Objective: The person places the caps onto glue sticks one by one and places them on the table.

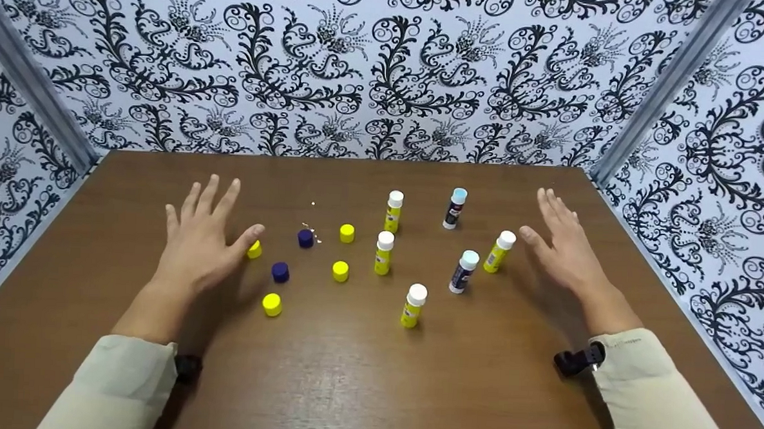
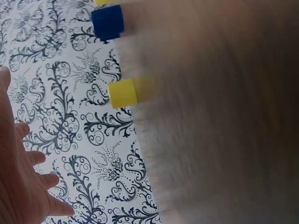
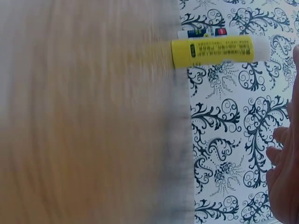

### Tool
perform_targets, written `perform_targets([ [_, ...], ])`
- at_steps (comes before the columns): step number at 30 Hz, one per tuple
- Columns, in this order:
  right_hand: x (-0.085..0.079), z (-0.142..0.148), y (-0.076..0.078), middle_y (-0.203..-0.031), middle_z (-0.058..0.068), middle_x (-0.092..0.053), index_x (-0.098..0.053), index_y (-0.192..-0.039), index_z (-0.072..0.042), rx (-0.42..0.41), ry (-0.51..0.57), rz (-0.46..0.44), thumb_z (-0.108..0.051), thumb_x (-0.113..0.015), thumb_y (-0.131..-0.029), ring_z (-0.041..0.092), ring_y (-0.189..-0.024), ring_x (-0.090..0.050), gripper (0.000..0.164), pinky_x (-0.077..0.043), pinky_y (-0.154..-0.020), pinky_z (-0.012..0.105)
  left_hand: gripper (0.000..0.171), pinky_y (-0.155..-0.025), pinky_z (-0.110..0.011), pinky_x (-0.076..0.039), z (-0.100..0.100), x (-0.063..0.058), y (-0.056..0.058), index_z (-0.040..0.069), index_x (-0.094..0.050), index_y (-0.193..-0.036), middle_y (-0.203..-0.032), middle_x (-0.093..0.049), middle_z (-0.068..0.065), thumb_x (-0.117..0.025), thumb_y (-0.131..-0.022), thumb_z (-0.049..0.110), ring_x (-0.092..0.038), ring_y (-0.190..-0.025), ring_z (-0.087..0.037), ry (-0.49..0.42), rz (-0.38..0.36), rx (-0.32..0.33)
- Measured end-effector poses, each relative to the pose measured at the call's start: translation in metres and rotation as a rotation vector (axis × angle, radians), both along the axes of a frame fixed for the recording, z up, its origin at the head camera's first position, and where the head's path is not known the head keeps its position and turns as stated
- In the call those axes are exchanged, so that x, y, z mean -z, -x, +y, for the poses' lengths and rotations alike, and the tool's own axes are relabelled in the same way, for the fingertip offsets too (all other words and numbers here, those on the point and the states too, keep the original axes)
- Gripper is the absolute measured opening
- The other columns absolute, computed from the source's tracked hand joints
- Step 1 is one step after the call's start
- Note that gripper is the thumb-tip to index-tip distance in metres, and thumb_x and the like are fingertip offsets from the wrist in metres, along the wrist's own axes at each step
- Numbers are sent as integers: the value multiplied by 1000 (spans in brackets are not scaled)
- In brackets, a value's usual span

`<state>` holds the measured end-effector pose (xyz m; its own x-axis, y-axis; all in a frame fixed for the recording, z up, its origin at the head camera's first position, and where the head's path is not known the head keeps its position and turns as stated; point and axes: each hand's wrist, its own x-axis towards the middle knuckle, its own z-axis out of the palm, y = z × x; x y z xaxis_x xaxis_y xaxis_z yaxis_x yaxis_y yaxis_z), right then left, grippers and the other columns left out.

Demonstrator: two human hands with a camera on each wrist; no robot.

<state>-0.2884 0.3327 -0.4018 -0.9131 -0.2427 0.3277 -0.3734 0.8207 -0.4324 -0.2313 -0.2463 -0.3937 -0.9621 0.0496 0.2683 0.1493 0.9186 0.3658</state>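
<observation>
My left hand (image 1: 200, 245) is spread with its fingers apart, holding nothing, at the left of the table. Its thumb overlaps a yellow cap (image 1: 255, 250) in the head view. Right of it lie other yellow caps (image 1: 272, 304) and two dark blue caps (image 1: 280, 272). On the other side my right hand (image 1: 567, 251) has straight fingers and an empty grasp. Nearest to it stands a yellow glue stick (image 1: 497, 253) with a white top. Several more yellow glue sticks (image 1: 383, 254) and two dark blue glue sticks (image 1: 463, 273) stand upright, uncapped, around the table's middle.
The brown wooden table (image 1: 323, 379) backs onto a wall (image 1: 324, 64) with black scroll patterns, and similar panels flank both sides. Small white crumbs (image 1: 310, 228) lie near a blue cap. Dark wrist straps (image 1: 579, 360) sit at both sleeve cuffs.
</observation>
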Motion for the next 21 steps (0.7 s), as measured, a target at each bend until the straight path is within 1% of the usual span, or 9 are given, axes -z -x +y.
perform_targets([
  [6, 2, -7, -3, -174, 15, -10, -13, -167, -13, -16, 76, -29, -43, -50, -108, 44, -160, -10, 76, -2, -133, 59, 89, -121, -80, 5, 2, -3, -6, 26, -13, -168, -175, -5, -17, -43, -99, 74, -3, -160, -47, -9, 3, 11],
  [10, 2, -10, -4, -175, 12, -11, -14, -167, -14, -35, 124, -38, -40, -50, -108, 42, -161, -10, 74, -4, -133, 59, 88, -121, -80, 4, 0, -2, -9, 23, -14, -168, -175, -6, -19, -44, -100, 71, -5, -159, -49, -35, 8, 19],
  [16, 5, -10, -6, -175, 8, -12, -14, -168, -21, -56, 166, -66, -38, -51, -108, 39, -162, -11, 72, -9, -130, 64, 87, -120, -81, 2, -2, -2, -11, 22, -13, -168, -175, -6, -19, -44, -102, 68, -6, -159, -50, -72, -1, 32],
  [21, 7, -10, -7, -175, 9, -13, -14, -168, -26, -69, 220, -120, -38, -52, -108, 39, -161, -11, 72, -10, -129, 66, 86, -121, -80, 1, -1, 0, -12, 22, -12, -168, -175, -5, -18, -44, -102, 67, -6, -159, -50, -100, -17, 47],
])
